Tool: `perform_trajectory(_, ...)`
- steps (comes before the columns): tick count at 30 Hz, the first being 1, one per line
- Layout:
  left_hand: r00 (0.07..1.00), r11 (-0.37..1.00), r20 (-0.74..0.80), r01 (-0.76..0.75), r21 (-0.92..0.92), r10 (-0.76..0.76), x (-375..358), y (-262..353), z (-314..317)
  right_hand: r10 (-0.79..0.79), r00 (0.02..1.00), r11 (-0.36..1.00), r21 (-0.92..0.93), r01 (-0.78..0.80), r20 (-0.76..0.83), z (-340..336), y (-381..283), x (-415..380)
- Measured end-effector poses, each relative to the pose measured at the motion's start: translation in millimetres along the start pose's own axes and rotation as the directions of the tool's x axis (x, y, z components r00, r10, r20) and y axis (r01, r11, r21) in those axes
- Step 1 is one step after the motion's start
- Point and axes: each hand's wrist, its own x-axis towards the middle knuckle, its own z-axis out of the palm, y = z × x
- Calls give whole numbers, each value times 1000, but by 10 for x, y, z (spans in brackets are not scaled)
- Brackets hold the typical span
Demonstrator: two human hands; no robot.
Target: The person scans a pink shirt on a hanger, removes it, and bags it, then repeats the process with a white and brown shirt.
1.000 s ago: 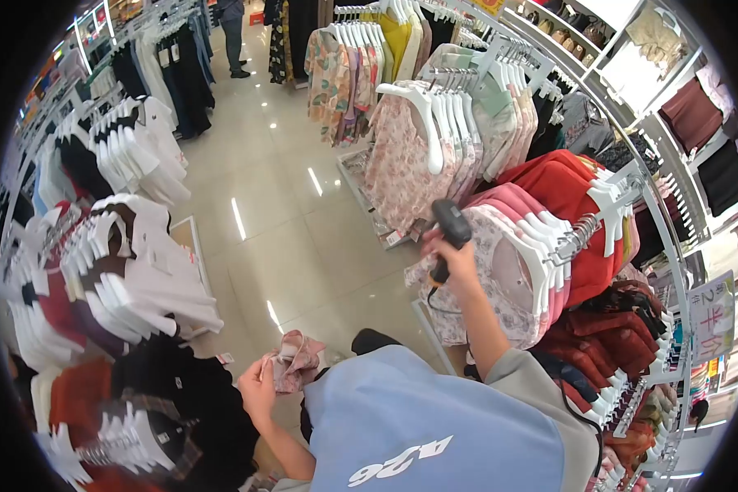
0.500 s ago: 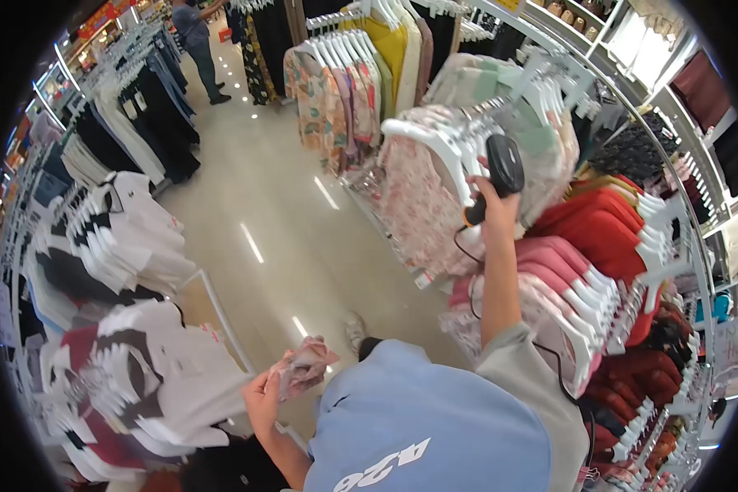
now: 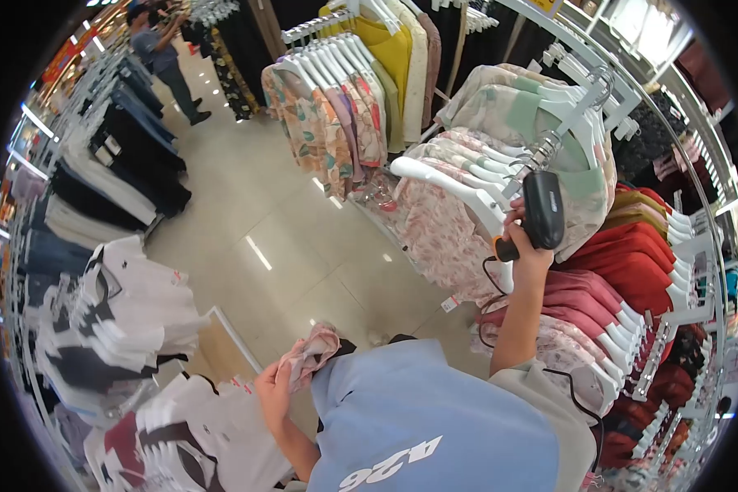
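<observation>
My right hand point(image 3: 526, 246) is wrapped round the handle of a black barcode scanner point(image 3: 544, 209), whose cord point(image 3: 488, 283) hangs down by my wrist. The scanner is up against the rack of floral blouses, close to the white hanger point(image 3: 459, 189) of the front pink-patterned blouse point(image 3: 439, 225). That blouse hangs down towards the floor, with a small white tag point(image 3: 449, 304) at its hem. My left hand point(image 3: 272, 389) is closed on a bunched piece of pink cloth point(image 3: 310, 354), low beside my blue vest point(image 3: 435, 418).
Red tops point(image 3: 631, 258) and pink tops point(image 3: 578, 297) hang at right. White shirts point(image 3: 135, 287) fill racks at left, beyond them dark trousers point(image 3: 148, 160). A person point(image 3: 162, 61) stands at the far end of the tiled aisle point(image 3: 295, 254). Floral and yellow tops point(image 3: 377, 49) hang ahead.
The view has shifted, and the scanner in my right hand sits farther right and lower in it. My left hand still holds the pink cloth. The person far off has raised arms in view.
</observation>
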Motion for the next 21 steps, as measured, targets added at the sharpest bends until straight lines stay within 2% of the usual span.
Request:
perform_trajectory(2, 995, 1000, 101, -1, 29, -2, 410, -1, 47, -62, 998, 994, 95, 60, 25, 2, -94, 11)
perform_trajectory(7, 940, 988, 339, -12, 156, -42, 1342, 414, 342, -91, 996, 988, 121, 92, -14, 143, -332, -196)
perform_trajectory(9, 878, 976, 477, -121, 179, 21, 1731, 513, 430, -105, 989, 972, 201, 125, -108, 227, -302, -330)
perform_trajectory(10, 859, 971, 512, -122, 205, 0, 1957, 580, 474, -55, 993, 967, 243, 79, -102, 288, -349, -378)
perform_trajectory(12, 766, 993, 633, 115, 39, -114, 2248, 660, 579, 57, 974, 913, 406, 38, -220, 455, -313, -480)
perform_trajectory(13, 734, 989, 664, 133, 66, -143, 2327, 711, 633, 116, 964, 870, 492, 17, -238, 584, -293, -520)
perform_trajectory(14, 722, 994, 684, 97, 49, -104, 2428, 815, 709, 157, 946, 776, 627, 59, -284, 788, -280, -562)
perform_trajectory(15, 708, 998, 704, 58, 25, -58, 2549, 928, 817, 171, 938, 723, 685, 87, -300, 926, -250, -575)
perform_trajectory(16, 676, 996, 732, 71, 48, -83, 2650, 1024, 916, 197, 928, 665, 739, 109, -315, 1032, -207, -626)
perform_trajectory(18, 583, 992, 803, 57, 108, -121, 2763, 1138, 1001, 217, 917, 608, 781, 141, -334, 1230, -146, -658)
perform_trajectory(19, 538, 996, 839, 26, 84, -84, 2837, 1149, 1058, 271, 900, 534, 831, 154, -341, 1319, -122, -686)
perform_trajectory(21, 459, 996, 886, -21, 87, -68, 2907, 1234, 1181, 242, 916, 509, 846, 161, -319, 1427, -63, -694)
